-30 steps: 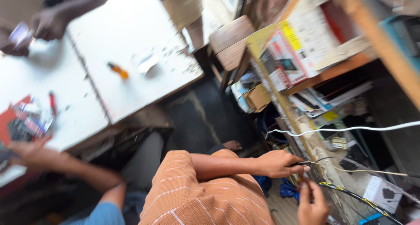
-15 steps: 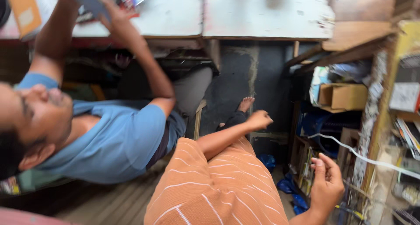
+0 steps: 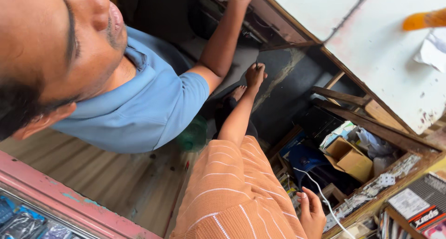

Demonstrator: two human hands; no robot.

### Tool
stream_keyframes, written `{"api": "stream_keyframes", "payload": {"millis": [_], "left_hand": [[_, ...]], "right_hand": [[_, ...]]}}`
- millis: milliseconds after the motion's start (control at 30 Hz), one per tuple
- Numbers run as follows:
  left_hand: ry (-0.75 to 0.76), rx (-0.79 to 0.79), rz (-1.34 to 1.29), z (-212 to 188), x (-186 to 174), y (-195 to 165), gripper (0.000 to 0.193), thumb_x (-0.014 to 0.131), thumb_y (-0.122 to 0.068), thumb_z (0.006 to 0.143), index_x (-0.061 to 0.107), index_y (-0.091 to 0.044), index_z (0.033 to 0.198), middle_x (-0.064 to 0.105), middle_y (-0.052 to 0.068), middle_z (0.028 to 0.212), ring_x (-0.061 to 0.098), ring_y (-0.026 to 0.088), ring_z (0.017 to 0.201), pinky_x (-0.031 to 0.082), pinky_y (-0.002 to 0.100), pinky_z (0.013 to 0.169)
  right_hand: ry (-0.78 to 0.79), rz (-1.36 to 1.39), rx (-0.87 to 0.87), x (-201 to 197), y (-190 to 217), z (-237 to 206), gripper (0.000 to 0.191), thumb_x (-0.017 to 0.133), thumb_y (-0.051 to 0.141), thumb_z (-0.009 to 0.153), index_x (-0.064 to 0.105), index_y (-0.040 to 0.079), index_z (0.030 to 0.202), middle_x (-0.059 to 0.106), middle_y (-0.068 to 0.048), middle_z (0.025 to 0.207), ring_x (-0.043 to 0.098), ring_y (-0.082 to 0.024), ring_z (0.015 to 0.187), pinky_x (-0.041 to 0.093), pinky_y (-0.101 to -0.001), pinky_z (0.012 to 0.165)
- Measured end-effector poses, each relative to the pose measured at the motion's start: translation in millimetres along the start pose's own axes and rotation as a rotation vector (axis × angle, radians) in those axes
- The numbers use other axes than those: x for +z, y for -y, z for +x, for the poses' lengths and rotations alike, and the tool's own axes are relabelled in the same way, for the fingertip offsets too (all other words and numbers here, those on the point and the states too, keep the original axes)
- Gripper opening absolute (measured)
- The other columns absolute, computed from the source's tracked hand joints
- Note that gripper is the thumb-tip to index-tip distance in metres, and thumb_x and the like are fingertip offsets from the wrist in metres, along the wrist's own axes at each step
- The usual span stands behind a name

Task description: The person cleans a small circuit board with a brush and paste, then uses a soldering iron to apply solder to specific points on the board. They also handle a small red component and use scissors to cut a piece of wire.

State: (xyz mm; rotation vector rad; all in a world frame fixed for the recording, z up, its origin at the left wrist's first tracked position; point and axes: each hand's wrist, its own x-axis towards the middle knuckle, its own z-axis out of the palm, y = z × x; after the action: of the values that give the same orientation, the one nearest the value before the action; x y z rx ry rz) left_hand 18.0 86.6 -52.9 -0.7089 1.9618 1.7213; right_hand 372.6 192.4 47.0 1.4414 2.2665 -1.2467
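Note:
My left hand [image 3: 255, 76] is stretched out on a bare arm from my orange striped sleeve [image 3: 232, 192], down by the dark floor under the table. Its fingers are closed in a fist, and a thin dark rod [image 3: 257, 62] sticks out of the top. My right hand [image 3: 312, 211] is low at the shelf's edge with its fingers loosely curled and nothing in its grasp. A white cable [image 3: 320, 192] runs just past its fingertips.
A person in a blue shirt [image 3: 139, 104] sits close on the left, with one arm [image 3: 223, 39] reaching up to the table's underside. The white table top [image 3: 371, 43] carries an orange-handled tool [image 3: 425, 19] and crumpled paper [image 3: 432, 48]. A cardboard box [image 3: 350, 160] sits on cluttered wooden shelves.
The view has swung and closed in on the person in blue. My left hand moved from the shelf wires toward the floor under the table. My right hand stays by the shelf.

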Motion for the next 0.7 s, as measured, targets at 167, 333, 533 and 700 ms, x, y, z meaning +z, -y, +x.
{"api": "stream_keyframes", "payload": {"millis": [167,333,533,700], "left_hand": [[-0.078,0.05,0.049,35.9,2.2,-23.0,0.031,0.056,-0.031,0.095,0.074,-0.011,0.111,0.076,0.009,0.079,0.072,0.025,0.066,0.054,0.037,0.056],[-0.123,0.12,0.203,43.5,7.4,-23.8,0.031,0.056,-0.037,0.096,0.073,-0.014,0.107,0.079,0.005,0.078,0.075,0.026,0.073,0.055,0.04,0.068],[-0.014,0.089,0.14,25.5,6.3,23.6,0.037,0.051,-0.041,0.105,0.07,-0.01,0.102,0.075,0.009,0.07,0.076,0.026,0.069,0.058,0.038,0.072],[-0.003,0.229,-0.044,16.8,4.6,71.5,0.031,0.056,-0.033,0.099,0.076,-0.011,0.106,0.076,0.006,0.075,0.076,0.021,0.069,0.058,0.035,0.066]], "right_hand": [[0.018,0.006,0.014,17.3,49.2,14.9,0.028,0.059,0.014,0.104,0.067,0.0,0.127,0.076,-0.011,0.106,0.069,-0.014,0.094,0.054,-0.0282,0.084],[0.117,-0.162,0.09,32.7,84.1,24.9,0.028,0.059,0.015,0.102,0.069,0.002,0.125,0.079,-0.011,0.105,0.073,-0.015,0.097,0.055,-0.0289,0.084],[0.252,-0.157,0.028,36.1,87.7,42.2,0.027,0.06,0.016,0.102,0.069,0.004,0.124,0.08,-0.012,0.105,0.074,-0.018,0.098,0.054,-0.0288,0.084],[0.34,-0.341,-0.002,33.5,35.7,60.1,0.027,0.062,0.014,0.098,0.071,0.005,0.123,0.08,-0.01,0.103,0.074,-0.015,0.095,0.055,-0.0285,0.082]]}}
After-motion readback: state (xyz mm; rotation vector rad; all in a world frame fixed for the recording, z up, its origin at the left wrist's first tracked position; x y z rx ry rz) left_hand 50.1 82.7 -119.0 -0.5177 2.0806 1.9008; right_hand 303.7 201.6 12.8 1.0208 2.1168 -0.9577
